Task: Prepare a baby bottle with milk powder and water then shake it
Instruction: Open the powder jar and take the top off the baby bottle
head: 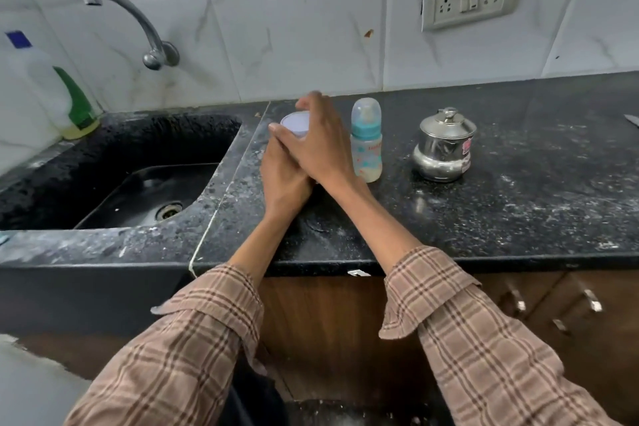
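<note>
White marbled wall tiles (311, 28), black speckled counter (518, 201), sunken black sink (121, 183), wall tap (138, 21), wooden cabinets (345, 322)

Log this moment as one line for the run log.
both hands on lidded container: left hand grips body, right hand on lid | baby bottle capped, upright | steel pot untouched

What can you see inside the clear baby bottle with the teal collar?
The clear baby bottle stands capped on the black counter. Pale, creamy contents show low in it; whether powder or liquid cannot be told. Printed patterns obscure the rest.
</note>
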